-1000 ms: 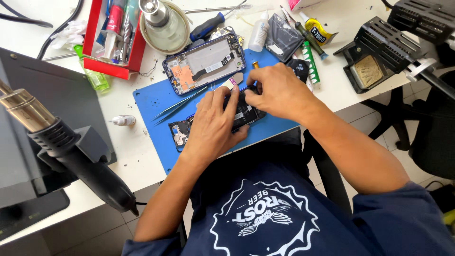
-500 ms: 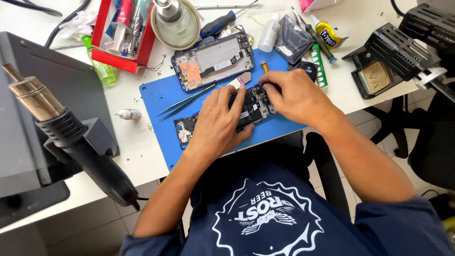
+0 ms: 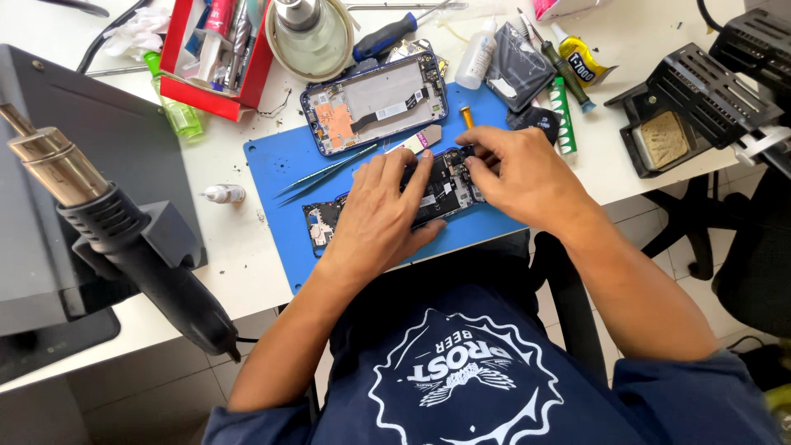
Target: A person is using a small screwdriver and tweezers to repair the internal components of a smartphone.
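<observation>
Black opened phone body with bare circuit board (image 3: 437, 191): lies lengthwise across the middle of the frame on a blue rubber repair mat (image 3: 280, 177), tilted so its right end sits higher. Dark board, small metal shields and a white label patch show between the hands; the lower-left end shows dark board with pale connectors.

Left hand (image 3: 381, 216): laid flat over the phone's middle, palm down, fingers (image 3: 409, 173) spread and pressing on the board, closed on nothing.

Right hand (image 3: 519, 177): at the phone's upper right end, fingertips drawn together on a small part at the edge; whether anything is pinched between them cannot be told.

Second opened phone with blue frame, copper-coloured patch and grey plate (image 3: 375, 100): upper part of the mat, just above the hands, apart from them.

Thin metal tweezers (image 3: 325, 173): on the mat, left of the left hand.

Small white dropper bottle (image 3: 224, 194): on the white worktop (image 3: 239, 272), left of the mat.

Black hot-air gun with brass-coloured nozzle (image 3: 124, 239): left of the frame, in a grey holder.

Red plastic tool tray (image 3: 216, 49): upper left.

Black soldering stand with tan sponge (image 3: 676, 124): upper right.
</observation>
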